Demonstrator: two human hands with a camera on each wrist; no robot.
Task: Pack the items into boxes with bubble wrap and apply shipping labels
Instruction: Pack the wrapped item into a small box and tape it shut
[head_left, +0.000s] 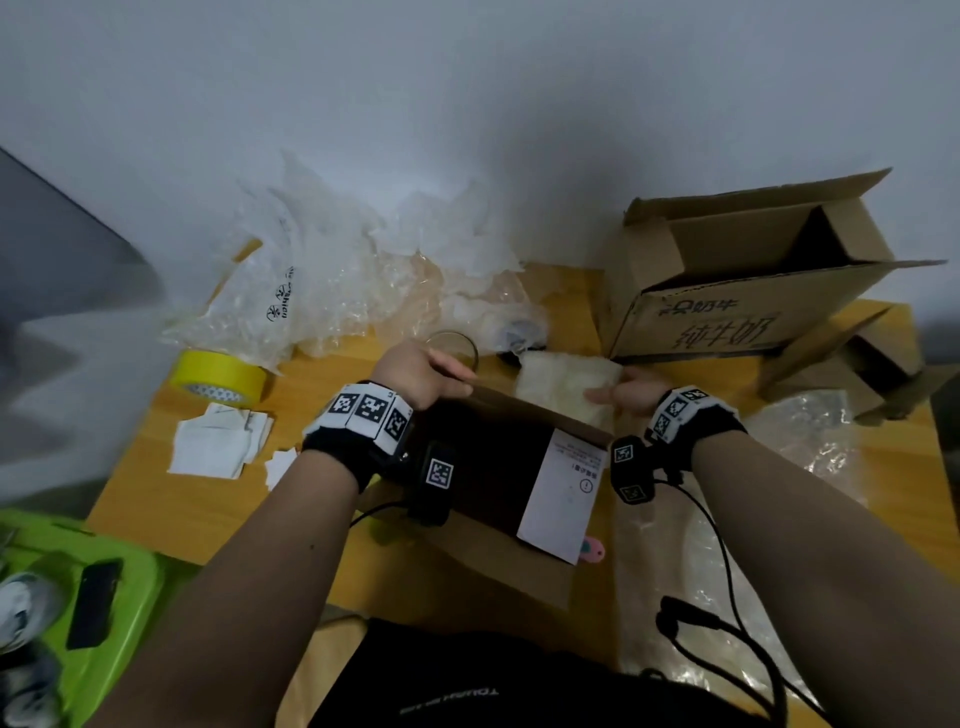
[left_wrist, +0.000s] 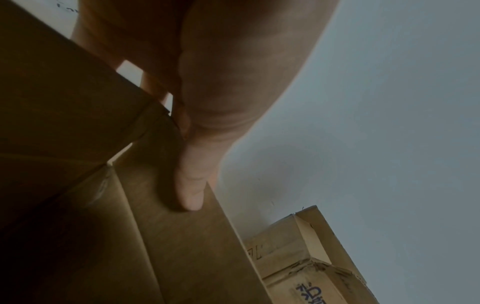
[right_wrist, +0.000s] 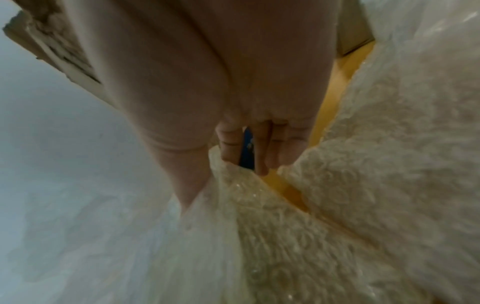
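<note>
An open brown cardboard box (head_left: 483, 566) sits right in front of me, with a white shipping label (head_left: 563, 493) on its right flap. My left hand (head_left: 431, 374) grips the box's far flap (left_wrist: 182, 246); its thumb (left_wrist: 192, 185) lies on the inner side and the fingers go behind. My right hand (head_left: 628, 395) pinches a bubble-wrapped bundle (head_left: 566, 384) just beyond the box's far right corner. In the right wrist view the thumb and fingers (right_wrist: 259, 148) close on the wrap (right_wrist: 259, 236). What is inside the wrap is hidden.
A glass cup (head_left: 452, 345) stands behind my left hand. Loose bubble wrap (head_left: 337, 275) is heaped at the back, with more (head_left: 795, 457) to the right. Yellow tape (head_left: 218, 376) and paper slips (head_left: 218, 441) lie left. A large open carton (head_left: 748, 265) and a small one (head_left: 841, 364) stand right.
</note>
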